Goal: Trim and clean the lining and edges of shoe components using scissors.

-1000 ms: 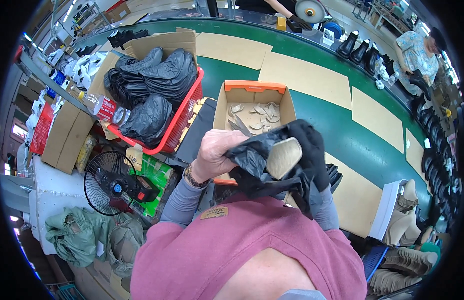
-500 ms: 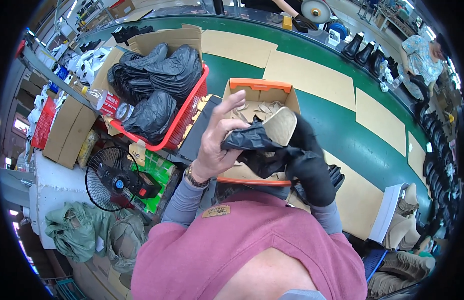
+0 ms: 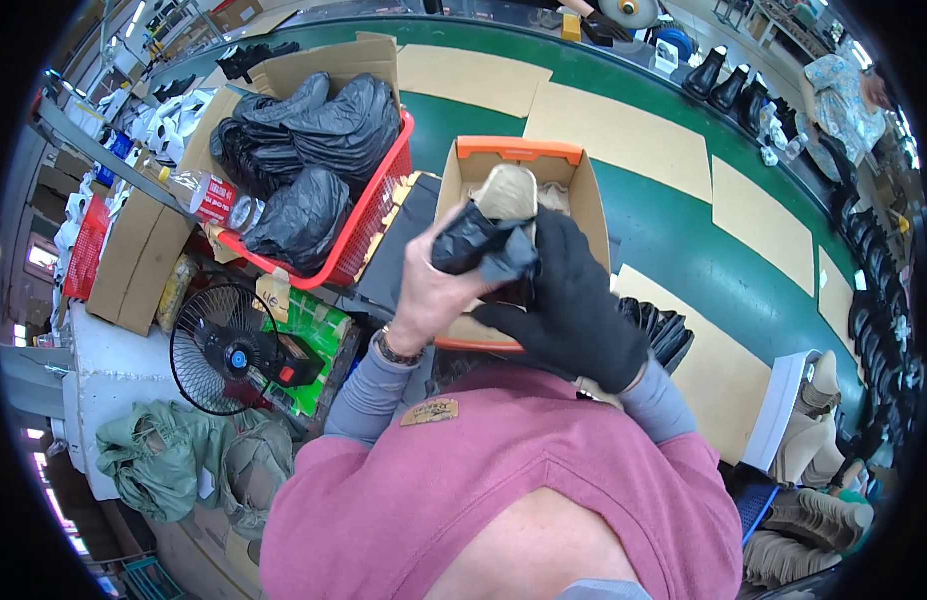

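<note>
Between my hands is a shoe piece with a tan, sole-shaped end, its lower part wrapped in wrinkled black plastic. My bare left hand closes round the wrapped left side. On the right side, my right hand in a black glove grips it, fingers along the edge and thumb across the near end. Behind and under the hands stands an open orange-rimmed cardboard box with tan pieces inside. My hands hide part of the shoe piece.
A red basket at left holds several black plastic-wrapped bundles; a clear bottle lies on its edge. Nearer stands a black fan. Cardboard sheets cover the green bench. Folded black pieces lie right of the box.
The shoe piece has moved left and turned more upright, its tan end pointing away from me. My right hand has swung left onto it, and my left fingers have closed round the plastic.
</note>
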### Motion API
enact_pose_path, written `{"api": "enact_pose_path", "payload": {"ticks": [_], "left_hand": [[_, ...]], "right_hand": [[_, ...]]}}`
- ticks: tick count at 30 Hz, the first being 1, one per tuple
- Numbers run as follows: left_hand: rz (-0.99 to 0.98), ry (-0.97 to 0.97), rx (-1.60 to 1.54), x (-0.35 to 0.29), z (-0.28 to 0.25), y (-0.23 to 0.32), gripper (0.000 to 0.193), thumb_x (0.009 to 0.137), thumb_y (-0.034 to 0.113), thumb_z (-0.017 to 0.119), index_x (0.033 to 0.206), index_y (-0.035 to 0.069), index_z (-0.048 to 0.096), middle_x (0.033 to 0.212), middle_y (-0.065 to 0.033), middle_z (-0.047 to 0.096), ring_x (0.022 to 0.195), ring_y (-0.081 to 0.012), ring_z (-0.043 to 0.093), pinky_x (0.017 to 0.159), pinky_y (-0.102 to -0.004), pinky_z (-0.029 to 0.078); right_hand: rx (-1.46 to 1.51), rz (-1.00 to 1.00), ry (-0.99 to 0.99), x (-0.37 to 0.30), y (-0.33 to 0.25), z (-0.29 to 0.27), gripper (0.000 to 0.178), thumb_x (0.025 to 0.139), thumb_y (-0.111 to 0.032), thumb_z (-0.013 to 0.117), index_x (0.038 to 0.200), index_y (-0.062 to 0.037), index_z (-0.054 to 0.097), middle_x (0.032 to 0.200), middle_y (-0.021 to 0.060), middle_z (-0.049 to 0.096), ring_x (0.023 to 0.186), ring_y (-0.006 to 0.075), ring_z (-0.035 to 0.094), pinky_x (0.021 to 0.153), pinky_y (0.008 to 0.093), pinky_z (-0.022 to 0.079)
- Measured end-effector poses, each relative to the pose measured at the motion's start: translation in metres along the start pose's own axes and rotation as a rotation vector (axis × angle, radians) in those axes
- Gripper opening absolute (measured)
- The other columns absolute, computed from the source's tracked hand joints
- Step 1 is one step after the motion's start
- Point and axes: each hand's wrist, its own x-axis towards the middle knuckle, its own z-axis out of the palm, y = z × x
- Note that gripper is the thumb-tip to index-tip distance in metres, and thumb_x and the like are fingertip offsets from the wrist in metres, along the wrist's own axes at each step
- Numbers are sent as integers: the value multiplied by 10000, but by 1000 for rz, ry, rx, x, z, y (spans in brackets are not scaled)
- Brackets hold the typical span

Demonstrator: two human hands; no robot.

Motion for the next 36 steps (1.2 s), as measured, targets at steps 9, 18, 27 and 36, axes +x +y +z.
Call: {"api": "enact_pose_path", "payload": {"ticks": [9, 18, 27, 36], "left_hand": [[525, 31, 426, -1, -47, -5, 553, 736, -81, 672, 1268, 33, 569, 1149, -153, 648, 1022, -240, 647, 873, -310, 505], [645, -103, 504, 1, -51, -14, 506, 705, -121, 624, 1144, 103, 510, 1236, -237, 597, 1016, -387, 657, 750, -359, 563], [928, -136, 837, -4, -64, 4, 436, 717, 67, 732, 1108, 169, 568, 1169, -218, 588, 876, -318, 684, 654, -344, 598], [1022, -147, 923, -2, -69, 12, 459, 715, 90, 738, 1126, 218, 580, 1131, -175, 580, 856, -294, 681, 666, -343, 605]], "right_hand": [[-19, 19, -288, -50, 117, 54, 482, 785, -264, 717, 1180, -12, 603, 1126, 213, 623, 1074, 346, 595, 897, 409, 465], [185, 94, -416, -59, 138, 101, 324, 867, -304, 606, 1129, -114, 586, 1068, 95, 611, 958, 260, 592, 847, 354, 478], [278, -125, -486, -19, 126, -8, 407, 715, -51, 671, 1106, 28, 592, 1077, 146, 599, 856, 243, 629, 730, 330, 522], [521, 524, -321, -29, 61, -58, 253, 815, -196, 668, 995, -28, 609, 772, 36, 561, 609, 140, 535, 563, 273, 442]]}}
